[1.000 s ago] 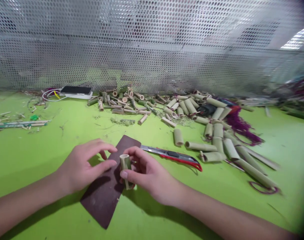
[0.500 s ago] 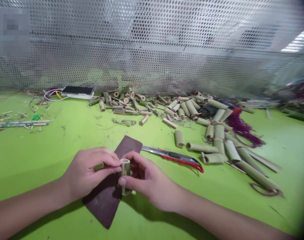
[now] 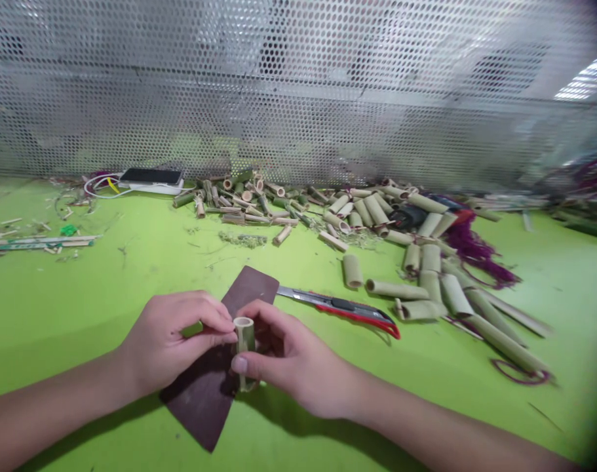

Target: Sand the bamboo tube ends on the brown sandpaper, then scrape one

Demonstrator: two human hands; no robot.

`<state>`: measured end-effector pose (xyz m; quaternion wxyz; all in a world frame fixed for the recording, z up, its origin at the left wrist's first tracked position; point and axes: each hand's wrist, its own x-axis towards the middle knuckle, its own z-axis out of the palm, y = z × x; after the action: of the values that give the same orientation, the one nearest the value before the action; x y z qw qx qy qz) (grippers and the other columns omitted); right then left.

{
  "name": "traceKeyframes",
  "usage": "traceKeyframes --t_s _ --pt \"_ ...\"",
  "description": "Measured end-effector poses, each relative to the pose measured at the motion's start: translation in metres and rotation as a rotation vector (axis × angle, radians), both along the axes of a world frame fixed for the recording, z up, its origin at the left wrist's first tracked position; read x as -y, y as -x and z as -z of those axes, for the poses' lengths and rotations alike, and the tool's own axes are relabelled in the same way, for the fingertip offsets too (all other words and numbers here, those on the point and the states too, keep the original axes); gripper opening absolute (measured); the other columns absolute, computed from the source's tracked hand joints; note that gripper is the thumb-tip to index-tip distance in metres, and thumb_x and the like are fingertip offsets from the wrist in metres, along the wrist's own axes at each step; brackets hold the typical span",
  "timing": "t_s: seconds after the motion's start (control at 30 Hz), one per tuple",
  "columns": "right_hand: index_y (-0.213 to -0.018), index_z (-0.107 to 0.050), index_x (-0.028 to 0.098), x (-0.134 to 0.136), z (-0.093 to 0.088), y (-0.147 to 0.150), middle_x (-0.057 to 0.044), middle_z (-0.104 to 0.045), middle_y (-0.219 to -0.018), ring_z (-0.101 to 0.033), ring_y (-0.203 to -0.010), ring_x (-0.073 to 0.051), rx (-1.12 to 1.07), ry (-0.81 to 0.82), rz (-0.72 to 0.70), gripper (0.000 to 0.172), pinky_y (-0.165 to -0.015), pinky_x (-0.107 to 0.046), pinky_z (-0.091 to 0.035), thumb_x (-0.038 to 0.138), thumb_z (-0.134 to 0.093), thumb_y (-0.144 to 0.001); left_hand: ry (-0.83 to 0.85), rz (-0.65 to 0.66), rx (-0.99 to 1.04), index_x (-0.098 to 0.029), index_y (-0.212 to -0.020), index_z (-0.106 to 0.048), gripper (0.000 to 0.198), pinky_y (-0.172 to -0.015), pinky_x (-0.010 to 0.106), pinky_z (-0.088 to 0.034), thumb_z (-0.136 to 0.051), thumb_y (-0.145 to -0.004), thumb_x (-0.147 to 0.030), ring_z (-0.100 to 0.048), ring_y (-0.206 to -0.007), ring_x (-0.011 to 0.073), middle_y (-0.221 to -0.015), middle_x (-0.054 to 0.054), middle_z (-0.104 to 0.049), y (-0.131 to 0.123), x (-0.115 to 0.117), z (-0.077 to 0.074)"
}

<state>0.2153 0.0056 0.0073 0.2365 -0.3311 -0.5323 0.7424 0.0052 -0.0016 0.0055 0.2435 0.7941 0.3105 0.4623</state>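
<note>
Short hollow green bamboo tube (image 3: 246, 351): held upright, its pale cut rim facing up, between a person's two bare hands near the front of the scene; whether its lower end touches the surface below cannot be told.
Right hand (image 3: 298, 367): grasping the tube, thumb across the near side, forefinger curled behind the rim; the other fingers are partly hidden.
Left hand (image 3: 175, 341): thumb and forefinger drawn together at the left side of the tube's rim; whether they pinch anything cannot be told.
Dark brown rectangular sheet (image 3: 204, 406): lying aslant on the bright green tabletop (image 3: 131, 275), beneath the left hand's fingertips and beside the tube.
Red-and-black utility knife (image 3: 350, 311): lying beyond the right hand, its bare metal blade pointing left, tip at the sheet's edge.
Pale green bamboo sections (image 3: 374, 210): scattered at right, near a tangle of purple thread (image 3: 475, 255).
Small brownish bamboo pieces (image 3: 244, 196): heaped at the back, before a perforated silver metal screen (image 3: 229, 98).
Flat black phone (image 3: 151, 176): resting on a white box (image 3: 155, 189), back left, a looped white cable (image 3: 92, 194) beside it.
</note>
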Motion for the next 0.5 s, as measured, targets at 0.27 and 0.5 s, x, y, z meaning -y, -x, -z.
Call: traceKeyframes --t_s 0.27,0.5 --pt "-0.098 -0.058 0.018 0.0 -0.0008 -0.0007 0.008 -0.05 -0.069 -0.043 -0.062 -0.008 0.065 -0.1 -0.041 0.045 -0.055 -0.023 -0.034 0.04 -0.087 -0.072 0.026 0.0 -0.102 -0.02 -0.085 -0.073 0.01 -0.064 0.014 -0.053 -0.07 -0.088 -0.011 -0.069 -0.067 0.0078 -0.076 -0.004 -0.074 0.0032 -0.0014 -0.006" --pt "-0.1 -0.057 0.02 0.0004 0.0004 -0.0019 0.006 -0.047 -0.07 -0.041 -0.063 -0.01 0.179 -0.21 -0.062 0.041 -0.055 -0.025 -0.031 0.047 -0.08 -0.079 -0.096 0.012 -0.201 -0.019 -0.09 -0.068 0.01 -0.063 0.019 -0.049 -0.06 -0.096 -0.017 -0.064 -0.068 0.0099 -0.077 -0.002 -0.071 0.0048 -0.0011 -0.0011"
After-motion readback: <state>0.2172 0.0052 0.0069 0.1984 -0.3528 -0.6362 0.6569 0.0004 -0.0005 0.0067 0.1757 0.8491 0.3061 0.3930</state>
